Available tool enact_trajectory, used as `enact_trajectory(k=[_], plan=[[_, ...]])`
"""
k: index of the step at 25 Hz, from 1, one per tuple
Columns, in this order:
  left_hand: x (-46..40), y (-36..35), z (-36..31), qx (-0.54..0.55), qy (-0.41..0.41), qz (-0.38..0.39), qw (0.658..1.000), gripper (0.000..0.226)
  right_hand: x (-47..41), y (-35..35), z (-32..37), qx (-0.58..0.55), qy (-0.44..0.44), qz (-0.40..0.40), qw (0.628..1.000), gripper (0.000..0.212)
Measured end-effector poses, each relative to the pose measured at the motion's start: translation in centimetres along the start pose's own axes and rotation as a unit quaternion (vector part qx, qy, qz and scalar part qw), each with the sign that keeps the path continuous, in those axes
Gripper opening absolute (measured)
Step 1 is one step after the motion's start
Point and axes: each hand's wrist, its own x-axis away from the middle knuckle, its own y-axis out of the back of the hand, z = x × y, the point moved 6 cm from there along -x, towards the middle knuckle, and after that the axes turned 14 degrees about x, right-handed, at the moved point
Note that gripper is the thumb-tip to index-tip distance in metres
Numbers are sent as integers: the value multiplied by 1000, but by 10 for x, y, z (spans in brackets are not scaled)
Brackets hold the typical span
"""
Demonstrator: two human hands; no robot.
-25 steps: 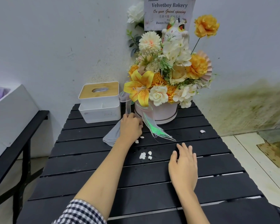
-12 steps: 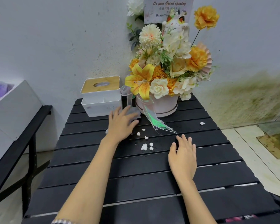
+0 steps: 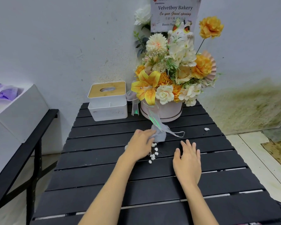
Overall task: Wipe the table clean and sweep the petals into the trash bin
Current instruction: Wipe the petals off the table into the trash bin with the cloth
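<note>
My left hand (image 3: 140, 146) presses a grey cloth (image 3: 159, 136) onto the black slatted table (image 3: 104, 176), bunched under its fingers just below the flower box. Several small white petals (image 3: 153, 153) lie in a line right beside that hand, on its right. One more white petal (image 3: 206, 129) sits alone near the table's right edge. My right hand (image 3: 187, 157) lies flat on the table with its fingers apart, a little right of the petal line, holding nothing. No trash bin is in view.
A pink round box of yellow and white flowers (image 3: 162, 111) with trailing ribbons stands at the back of the table. A white tissue box with a wooden lid (image 3: 107, 101) is to its left. A white crate (image 3: 18, 111) rests on a black bench at far left.
My left hand has dragged the cloth from beside the tissue box toward the middle and pushed the scattered petals into a line. My right hand has stayed in place.
</note>
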Motion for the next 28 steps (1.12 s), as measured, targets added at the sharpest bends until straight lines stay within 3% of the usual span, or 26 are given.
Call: enact_trajectory(k=[5, 11, 13, 16, 23, 26, 28], plan=[[-43, 59, 20, -107, 105, -219, 964, 34, -2, -2, -2, -15, -5, -9, 1000, 41], [-81, 49, 32, -106, 195, -291, 931, 36, -6, -6, -2, -6, 0, -13, 1000, 42], [-88, 41, 38, -130, 184, -265, 938, 47, -7, -6, -1, -7, 4, -15, 1000, 42], [-95, 30, 46, -197, 155, -139, 958, 63, -9, -6, -1, 4, 8, -8, 1000, 43], [-13, 4, -3, -70, 84, -24, 994, 39, 1, -2, -2, 8, 58, 43, 997, 45], [34, -21, -47, 3, 62, 32, 998, 42, 9, 5, -9, -5, 108, 107, 988, 45], [56, -17, -64, 75, 94, 9, 993, 43, 23, 19, -22, -25, 111, 138, 984, 44]])
